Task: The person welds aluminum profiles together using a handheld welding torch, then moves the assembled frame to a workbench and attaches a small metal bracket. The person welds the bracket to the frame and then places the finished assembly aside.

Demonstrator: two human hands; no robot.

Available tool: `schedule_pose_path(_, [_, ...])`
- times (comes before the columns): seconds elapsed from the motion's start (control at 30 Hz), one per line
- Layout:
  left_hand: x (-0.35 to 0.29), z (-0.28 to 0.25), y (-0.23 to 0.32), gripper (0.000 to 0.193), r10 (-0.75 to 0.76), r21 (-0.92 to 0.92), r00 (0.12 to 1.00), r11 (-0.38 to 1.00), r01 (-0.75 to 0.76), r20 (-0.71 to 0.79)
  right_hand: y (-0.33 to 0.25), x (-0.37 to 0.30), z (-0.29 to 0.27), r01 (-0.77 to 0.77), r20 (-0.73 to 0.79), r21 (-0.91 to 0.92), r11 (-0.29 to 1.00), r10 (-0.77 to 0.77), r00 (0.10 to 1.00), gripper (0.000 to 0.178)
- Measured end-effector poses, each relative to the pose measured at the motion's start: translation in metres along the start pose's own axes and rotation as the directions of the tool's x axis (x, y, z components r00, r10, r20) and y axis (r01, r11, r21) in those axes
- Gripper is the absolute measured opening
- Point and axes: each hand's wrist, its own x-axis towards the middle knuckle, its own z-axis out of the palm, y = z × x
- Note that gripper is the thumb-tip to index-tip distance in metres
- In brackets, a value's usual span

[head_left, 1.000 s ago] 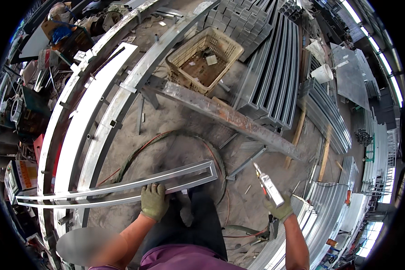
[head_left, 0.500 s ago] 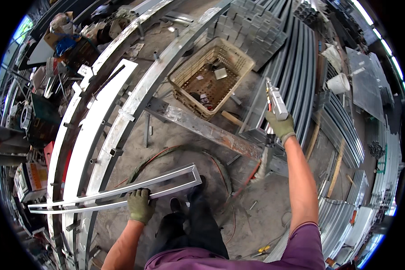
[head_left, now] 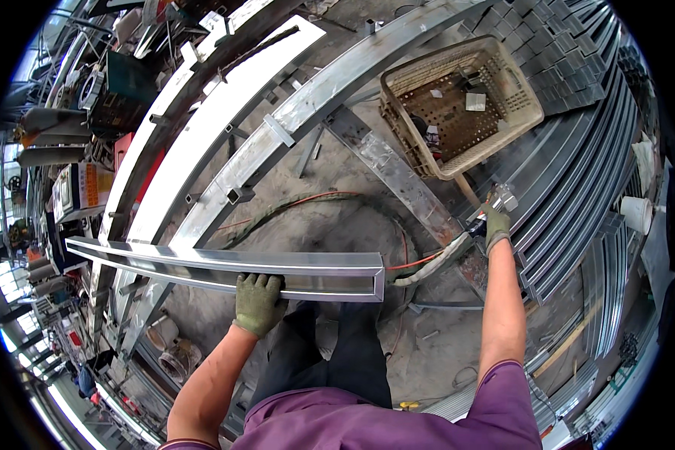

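Note:
My left hand [head_left: 260, 305], in an olive work glove, has its fingers wrapped over the near rail of a long, slightly curved metal frame [head_left: 307, 260]. This frame lies crosswise in front of me; its far-left stretch passes over the curved beams, and its squared end [head_left: 379, 277] points right. My right hand [head_left: 496, 227], gloved alike, is closed round a handheld welding gun [head_left: 505, 198] with a silvery body. From the gun a thick wrapped hose [head_left: 446, 255] trails down and left. The gun is apart from the frame, and its nozzle is hard to make out.
Curved steel beams [head_left: 232, 169] with short tube stubs run along the left. A flat steel bar [head_left: 405, 180] stretches toward a cream plastic crate [head_left: 457, 169] holding scraps. Stacked tubes [head_left: 547, 64] and long curved profiles [head_left: 577, 187] fill the right. The hose loops across the floor.
My right hand has lowered the welding gun and brought it nearer. The frame has tilted to show its broad side, with my left hand still on it. The view has turned left.

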Motion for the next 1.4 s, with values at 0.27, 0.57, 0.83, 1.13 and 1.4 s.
schedule_pose_path(0.27, [0.003,-0.008,0.006,0.030,0.011,0.003,1.000,1.000,-0.011,-0.008,0.030,-0.040,0.004,0.156,0.065,-0.240,0.958,-0.144,0.987,0.034])
schedule_pose_path(0.57, [-0.002,0.000,-0.007,0.037,0.008,0.061,0.997,0.998,-0.013,0.079,0.021,-0.132,-0.002,0.315,0.070,-0.496,0.809,-0.324,0.944,0.043])
schedule_pose_path(0.83, [-0.002,-0.004,-0.017,0.050,0.183,0.000,0.983,0.983,-0.183,0.012,0.102,-0.234,-0.048,0.262,0.031,-0.481,0.836,-0.282,0.959,0.042])
schedule_pose_path(1.13, [-0.027,-0.008,-0.068,0.052,0.359,-0.470,0.909,0.778,-0.417,-0.212,0.023,-0.460,0.073,0.495,0.086,-0.478,0.725,-0.522,0.849,0.035])
schedule_pose_path(1.4, [-0.140,-0.053,-0.255,0.041,-0.249,-0.540,0.954,0.833,0.123,-0.166,-0.036,-0.582,0.355,0.952,0.820,-0.302,0.042,-0.499,0.282,0.054])
